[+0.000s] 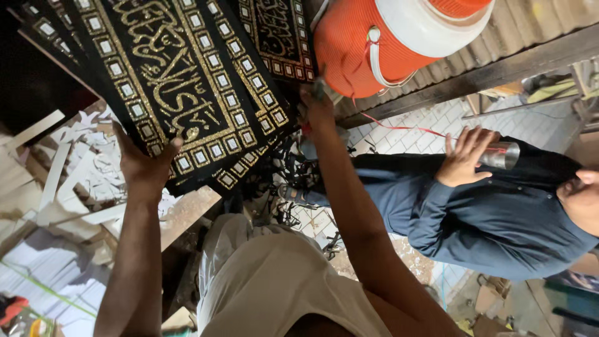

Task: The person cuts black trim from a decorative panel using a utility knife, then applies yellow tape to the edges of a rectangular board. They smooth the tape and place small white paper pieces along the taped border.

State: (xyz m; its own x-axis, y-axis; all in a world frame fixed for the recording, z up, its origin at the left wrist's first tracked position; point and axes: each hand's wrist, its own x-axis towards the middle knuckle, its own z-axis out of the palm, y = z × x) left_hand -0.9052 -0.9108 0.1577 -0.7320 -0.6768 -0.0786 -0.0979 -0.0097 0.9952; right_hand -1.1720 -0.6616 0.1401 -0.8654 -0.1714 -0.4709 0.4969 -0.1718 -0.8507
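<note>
My left hand (145, 167) grips the edge of a black panel (181, 81) decorated with gold glitter lettering and a border of small squares; my thumb lies on its face. More such panels (277, 37) are stacked behind it. My right hand (318, 111) reaches to the bottom of an orange water cooler with a white lid (368, 47), with its fingers closed on the small grey tap (322, 89) there.
Another person in a dark blue shirt (493, 218) stands close on the right, a hand holding a steel cup (501, 155). White cut-out scraps and strips (75, 181) lie at left. The cooler rests on a dark wooden ledge (499, 68) over a tiled floor (424, 122).
</note>
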